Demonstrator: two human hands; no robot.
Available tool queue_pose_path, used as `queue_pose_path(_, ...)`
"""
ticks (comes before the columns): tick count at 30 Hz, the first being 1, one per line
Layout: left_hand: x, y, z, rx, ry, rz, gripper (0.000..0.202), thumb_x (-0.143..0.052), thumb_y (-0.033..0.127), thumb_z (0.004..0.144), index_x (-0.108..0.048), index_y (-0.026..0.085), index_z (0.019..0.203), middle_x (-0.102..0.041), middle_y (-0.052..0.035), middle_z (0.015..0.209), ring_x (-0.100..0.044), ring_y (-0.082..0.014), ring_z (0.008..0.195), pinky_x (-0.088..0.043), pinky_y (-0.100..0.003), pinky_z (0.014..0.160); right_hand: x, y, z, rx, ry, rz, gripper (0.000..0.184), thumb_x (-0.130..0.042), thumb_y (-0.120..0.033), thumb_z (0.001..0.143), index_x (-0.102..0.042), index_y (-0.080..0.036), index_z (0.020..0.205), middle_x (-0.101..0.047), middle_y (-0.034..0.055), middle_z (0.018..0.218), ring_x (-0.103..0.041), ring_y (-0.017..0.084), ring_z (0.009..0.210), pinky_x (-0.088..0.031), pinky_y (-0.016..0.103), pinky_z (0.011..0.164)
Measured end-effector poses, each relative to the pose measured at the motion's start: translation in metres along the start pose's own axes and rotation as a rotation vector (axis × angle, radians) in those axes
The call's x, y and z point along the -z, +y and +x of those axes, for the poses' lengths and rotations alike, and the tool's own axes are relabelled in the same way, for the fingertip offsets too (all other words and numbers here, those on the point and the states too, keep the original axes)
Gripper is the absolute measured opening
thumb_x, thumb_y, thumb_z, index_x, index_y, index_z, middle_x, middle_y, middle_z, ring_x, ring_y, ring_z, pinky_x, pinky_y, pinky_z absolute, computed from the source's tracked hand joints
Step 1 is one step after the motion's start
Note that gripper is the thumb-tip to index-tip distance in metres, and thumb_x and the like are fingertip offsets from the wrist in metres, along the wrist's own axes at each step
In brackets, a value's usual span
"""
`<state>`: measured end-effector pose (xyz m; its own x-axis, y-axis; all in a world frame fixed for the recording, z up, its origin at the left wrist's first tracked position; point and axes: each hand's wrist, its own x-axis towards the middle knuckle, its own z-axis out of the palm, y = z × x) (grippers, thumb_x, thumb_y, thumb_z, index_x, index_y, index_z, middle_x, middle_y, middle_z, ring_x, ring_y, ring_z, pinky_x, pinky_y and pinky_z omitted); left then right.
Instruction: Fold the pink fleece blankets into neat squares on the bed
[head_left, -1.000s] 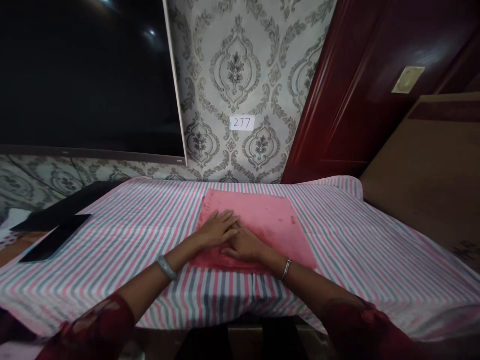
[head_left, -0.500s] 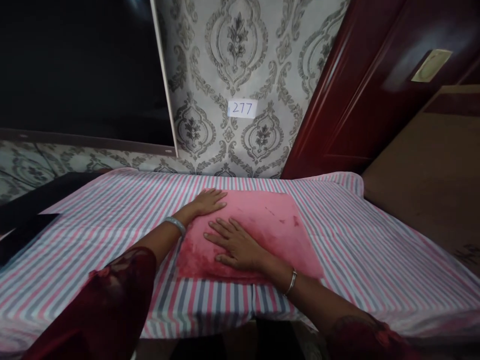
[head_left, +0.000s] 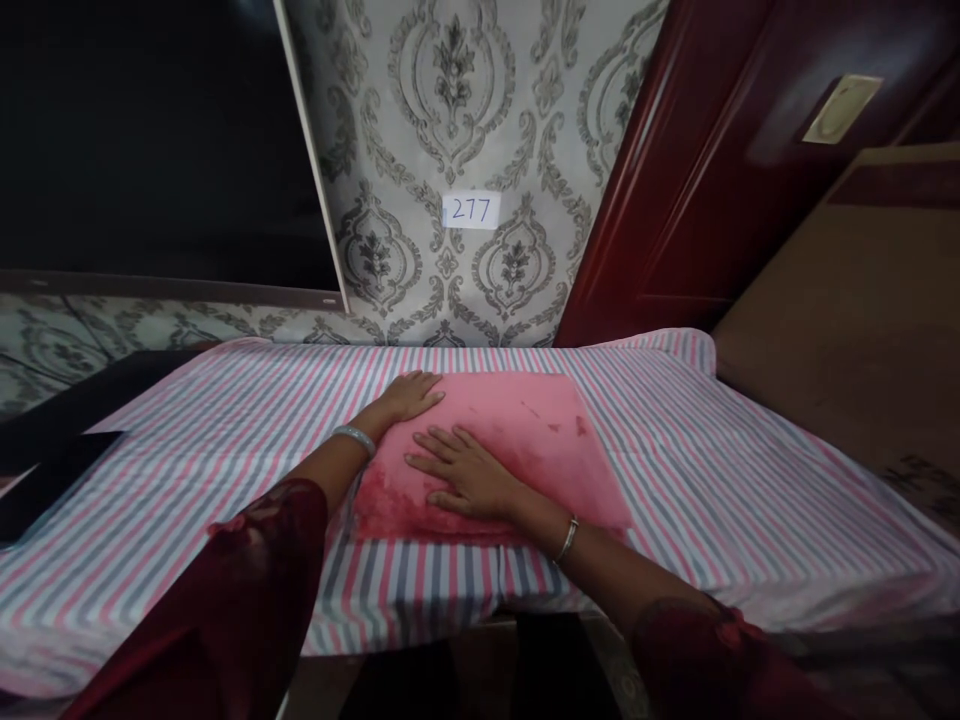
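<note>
A folded pink cloth (head_left: 525, 420), with darker red patches along its front and left, lies flat on the striped tablecloth (head_left: 247, 430). My left hand (head_left: 411, 396) rests on its far left corner, palm down and fingers stretched out. Lower and nearer the middle, my right hand (head_left: 469, 475) lies flat on the same cloth with its fingers spread. Neither hand grips anything. Part of the cloth's surface is hidden beneath my hands and right forearm.
A large dark screen (head_left: 150, 150) hangs at the upper left. Beyond the table is a patterned wall with a paper label reading 277 (head_left: 471, 210). To the right are a dark red door (head_left: 690, 200) and a cardboard box (head_left: 847, 300). A flat dark object (head_left: 56, 485) lies at the left edge.
The view has shifted slightly. Both hands stay flat on the pink cloth in nearly the same places, and the cloth looks unchanged.
</note>
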<state>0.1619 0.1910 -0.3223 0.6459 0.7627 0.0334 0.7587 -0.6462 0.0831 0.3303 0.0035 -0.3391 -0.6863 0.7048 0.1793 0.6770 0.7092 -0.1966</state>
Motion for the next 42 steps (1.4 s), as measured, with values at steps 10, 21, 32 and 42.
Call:
queue_pose_path(10,0.054,0.059,-0.074,-0.048,0.126,0.014,0.071,-0.025,0.060,0.102,-0.030,0.019,0.160,-0.027,-0.0132,0.168,-0.019,-0.0267,0.157,-0.013,-0.049,0.126,-0.005,0.004,0.001,0.028,0.030,-0.012,0.065,-0.043,-0.061,0.102,-0.034,-0.032,0.159,-0.023,0.0061,0.169,-0.015,0.029,0.156,-0.010,0.059,0.124)
queue_pose_path(21,-0.014,0.075,-0.136,-0.082,0.158,-0.009,0.067,-0.036,0.054,0.102,-0.033,0.019,0.159,-0.029,-0.0173,0.166,-0.023,-0.0301,0.156,-0.016,-0.056,0.125,0.001,-0.007,0.004,0.015,0.066,-0.032,0.058,-0.054,-0.053,0.099,-0.054,-0.022,0.148,-0.035,0.0116,0.164,-0.023,0.028,0.154,-0.011,0.054,0.127)
queue_pose_path(32,0.012,0.105,-0.131,-0.098,0.189,0.103,0.071,-0.042,0.061,0.098,-0.047,0.014,0.151,-0.043,-0.0240,0.158,-0.034,-0.0403,0.150,-0.017,-0.065,0.122,0.057,0.045,-0.033,-0.341,0.086,-0.084,0.044,-0.044,-0.035,0.105,-0.057,-0.024,0.146,-0.050,0.0116,0.154,-0.036,0.027,0.149,-0.024,0.053,0.122)
queue_pose_path(42,-0.036,0.162,-0.129,-0.258,0.217,0.052,0.068,-0.048,0.058,0.097,-0.037,0.030,0.158,-0.034,-0.0165,0.165,-0.023,-0.0402,0.154,-0.016,-0.070,0.120,0.045,0.065,-0.012,-0.270,-0.012,-0.061,0.051,-0.037,-0.040,0.106,-0.042,-0.030,0.156,-0.029,0.0070,0.167,-0.023,0.029,0.155,-0.024,0.057,0.122)
